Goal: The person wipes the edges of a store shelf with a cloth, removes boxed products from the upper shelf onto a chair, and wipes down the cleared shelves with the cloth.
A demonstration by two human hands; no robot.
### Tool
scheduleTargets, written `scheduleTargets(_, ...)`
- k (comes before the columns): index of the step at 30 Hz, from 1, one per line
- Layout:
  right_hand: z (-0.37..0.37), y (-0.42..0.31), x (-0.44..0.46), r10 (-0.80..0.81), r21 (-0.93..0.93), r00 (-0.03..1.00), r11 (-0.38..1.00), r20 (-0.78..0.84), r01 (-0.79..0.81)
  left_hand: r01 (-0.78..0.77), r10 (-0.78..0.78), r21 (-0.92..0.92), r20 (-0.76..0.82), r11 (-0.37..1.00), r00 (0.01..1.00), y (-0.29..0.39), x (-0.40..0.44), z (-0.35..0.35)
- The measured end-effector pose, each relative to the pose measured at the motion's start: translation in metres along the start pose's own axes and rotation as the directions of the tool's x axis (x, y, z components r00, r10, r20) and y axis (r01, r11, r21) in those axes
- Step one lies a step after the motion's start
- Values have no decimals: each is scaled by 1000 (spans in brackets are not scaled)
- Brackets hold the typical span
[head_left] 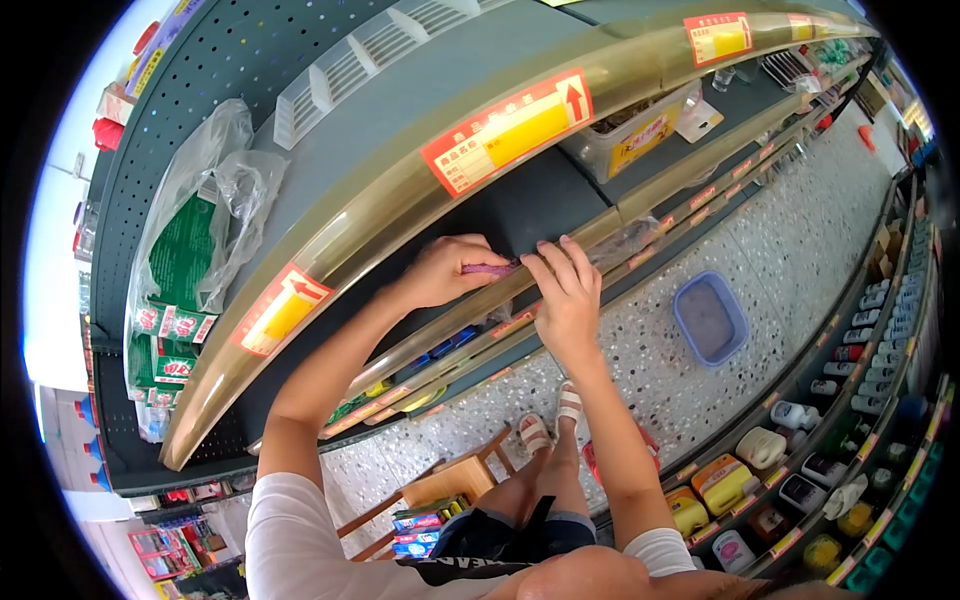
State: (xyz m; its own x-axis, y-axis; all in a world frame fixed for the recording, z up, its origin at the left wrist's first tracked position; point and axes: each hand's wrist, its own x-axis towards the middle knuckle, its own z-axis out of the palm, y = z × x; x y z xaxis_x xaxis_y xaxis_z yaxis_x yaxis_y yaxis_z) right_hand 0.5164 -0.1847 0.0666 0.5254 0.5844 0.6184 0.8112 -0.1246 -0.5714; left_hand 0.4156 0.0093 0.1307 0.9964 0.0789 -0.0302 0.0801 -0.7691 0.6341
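Note:
My left hand point(450, 272) reaches in over a lower shelf, its fingers closed round a slim purple object point(487, 269) with a dark tip. What kind of object it is cannot be made out. Close beside it, my right hand point(564, 300) bends its fingers over the clear price strip point(606, 234) on that shelf's front edge. The right fingertips nearly meet the tip of the purple object. Above both hands curves the upper shelf's price strip point(375, 215), carrying red and yellow labels point(510, 130).
Green packs in a plastic bag point(185, 250) and a white divider rack point(370, 50) sit on the upper shelf. Beyond my right hand is a plastic tub point(640, 130). A blue basin point(710, 318) and a wooden stool point(450, 480) stand on the floor. Bottles point(762, 447) line the right-hand shelves.

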Motion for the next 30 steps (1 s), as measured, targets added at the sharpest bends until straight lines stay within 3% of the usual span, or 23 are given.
scheduleTargets(12, 4, 4, -1, -2, 9, 1000, 1000, -20, 2, 69, -36, 121, -255, 990, 966, 16, 24, 20)
scheduleTargets(20, 5, 7, -1, -5, 16, 1000, 1000, -21, 6, 216, -127, 201, -381, 955, 916, 13, 36, 21)
scheduleTargets(27, 5, 11, -2, -30, 1, 999, 1000, -17, 30, 376, -282, 127, -456, 918, 844, -5, 59, 4)
scheduleTargets(30, 3, 14, -1, -42, 5, 999, 999, -8, 42, 379, -274, 93, -538, 921, 797, -45, 66, -1)
